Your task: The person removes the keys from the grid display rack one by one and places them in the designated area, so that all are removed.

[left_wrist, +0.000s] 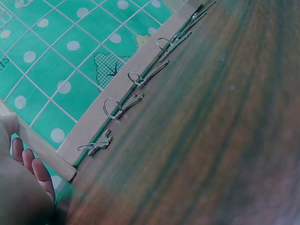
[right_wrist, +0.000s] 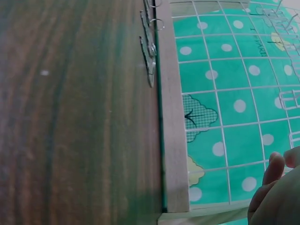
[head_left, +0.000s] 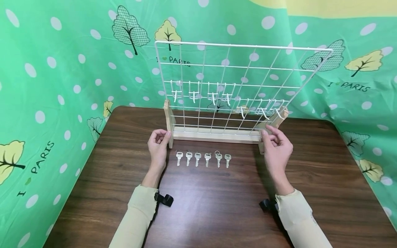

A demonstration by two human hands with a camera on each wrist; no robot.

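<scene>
A white wire grid rack (head_left: 243, 43) stands upright on a wooden base (head_left: 217, 135) with wooden side supports. My left hand (head_left: 159, 144) pinches the left support (head_left: 169, 120) low down, thumb on its near side and the other fingers curled. At the opposite end, my right hand (head_left: 277, 146) holds the right support (head_left: 279, 119) with thumb and index finger; the hand hides part of that contact. Several white hooks (head_left: 213, 97) hang on the grid in a higher left group and a lower right group (head_left: 263, 113). Several metal keys (head_left: 197, 158) with rings lie in a row before the base.
The dark wooden table (head_left: 204, 213) extends toward me and to both sides of the rack. Behind it hangs a green curtain (head_left: 77, 69) with white dots and trees. A black wrist strap (head_left: 164, 199) is on each sleeve.
</scene>
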